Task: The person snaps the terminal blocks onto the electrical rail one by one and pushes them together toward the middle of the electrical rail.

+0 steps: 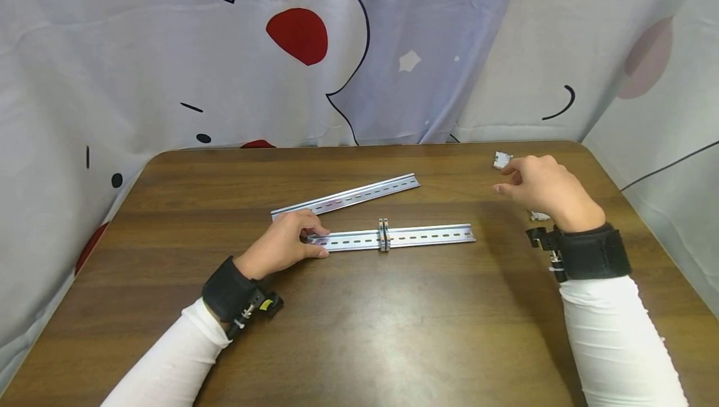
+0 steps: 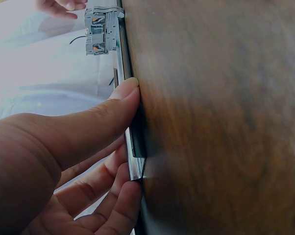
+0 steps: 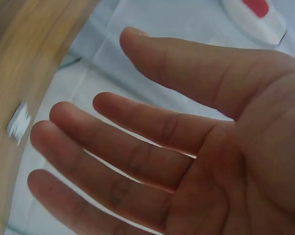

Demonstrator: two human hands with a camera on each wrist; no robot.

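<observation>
Head view: step looks like fetching the small whitish plastic-looking block (image 1: 502, 160), beyond and right of the nearer slotted silvery metal rail (image 1: 407, 241); best, I judge, to pinch it squarely by opposite edges while steadying the rail. Left hand (image 1: 285, 238) pinches the rail's left end; right hand (image 1: 550, 190), right of the rail, holds nothing, fingers parted, lightly bent. Thin grey upright blocks (image 1: 384, 235) straddle the rail's middle.

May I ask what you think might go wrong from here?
The left hand grips the front slotted DIN rail only near one end, so it might swivel if pushed. The rear DIN rail, close to that hand, could get bumped. The right hand might brush aside the nearer loose block.
</observation>
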